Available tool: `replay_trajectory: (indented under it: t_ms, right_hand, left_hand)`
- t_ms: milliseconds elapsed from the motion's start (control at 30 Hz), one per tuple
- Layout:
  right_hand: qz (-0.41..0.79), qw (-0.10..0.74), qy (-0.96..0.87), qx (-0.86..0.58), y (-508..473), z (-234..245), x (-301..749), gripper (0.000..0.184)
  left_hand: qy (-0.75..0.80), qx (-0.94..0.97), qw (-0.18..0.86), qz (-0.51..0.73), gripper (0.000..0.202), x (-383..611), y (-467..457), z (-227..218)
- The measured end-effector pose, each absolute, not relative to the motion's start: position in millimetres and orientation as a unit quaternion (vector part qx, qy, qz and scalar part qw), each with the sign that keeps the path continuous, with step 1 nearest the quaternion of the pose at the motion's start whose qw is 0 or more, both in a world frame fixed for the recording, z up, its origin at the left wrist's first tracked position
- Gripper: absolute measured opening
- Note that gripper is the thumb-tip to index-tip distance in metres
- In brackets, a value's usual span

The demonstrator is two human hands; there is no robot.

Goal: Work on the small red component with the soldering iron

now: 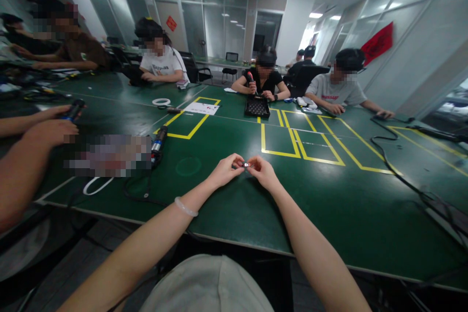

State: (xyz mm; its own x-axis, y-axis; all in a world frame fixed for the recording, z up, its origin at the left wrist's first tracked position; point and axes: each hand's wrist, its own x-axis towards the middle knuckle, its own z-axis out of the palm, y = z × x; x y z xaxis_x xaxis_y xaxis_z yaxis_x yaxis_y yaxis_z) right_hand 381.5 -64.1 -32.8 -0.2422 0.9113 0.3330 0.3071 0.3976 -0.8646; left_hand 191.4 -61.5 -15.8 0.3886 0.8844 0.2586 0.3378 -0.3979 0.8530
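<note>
My left hand (227, 169) and my right hand (262, 171) meet over the green table (329, 204), fingertips pinched together. Between them sits a tiny metallic part (245, 164), held by both hands just above the tabletop. It is too small to name. A pale bracelet (185, 207) circles my left wrist.
Yellow tape rectangles (292, 141) mark the table beyond my hands. An electric screwdriver (158, 142) with its cable lies at the left, a black tray (257, 106) at the far side. Black cables (402, 175) run along the right. Several people sit around the table; a co-worker's arms (32, 141) reach in at left.
</note>
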Motion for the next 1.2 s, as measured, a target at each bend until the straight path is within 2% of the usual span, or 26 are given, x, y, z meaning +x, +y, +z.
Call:
replay_trajectory:
  t_ms: [167,400,667,1200]
  right_hand:
    - [0.284,0.428,-0.738,-0.437,-69.0,-25.6,380.8,0.017]
    - [0.262,0.421,-0.760,-0.421,-71.8,-23.0,379.1,0.015]
    - [0.224,0.395,-0.781,-0.428,-73.1,-23.4,378.7,0.015]
    - [0.210,0.404,-0.787,-0.417,-71.1,-25.4,378.9,0.014]
  left_hand:
    - [0.414,0.759,0.336,0.373,0.018,190.1,-60.0,-16.7]
    - [0.405,0.745,0.395,0.354,0.019,189.7,-55.6,-25.7]
    - [0.410,0.738,0.399,0.359,0.015,189.0,-55.0,-25.1]
    - [0.412,0.725,0.423,0.355,0.015,190.7,-56.3,-21.7]
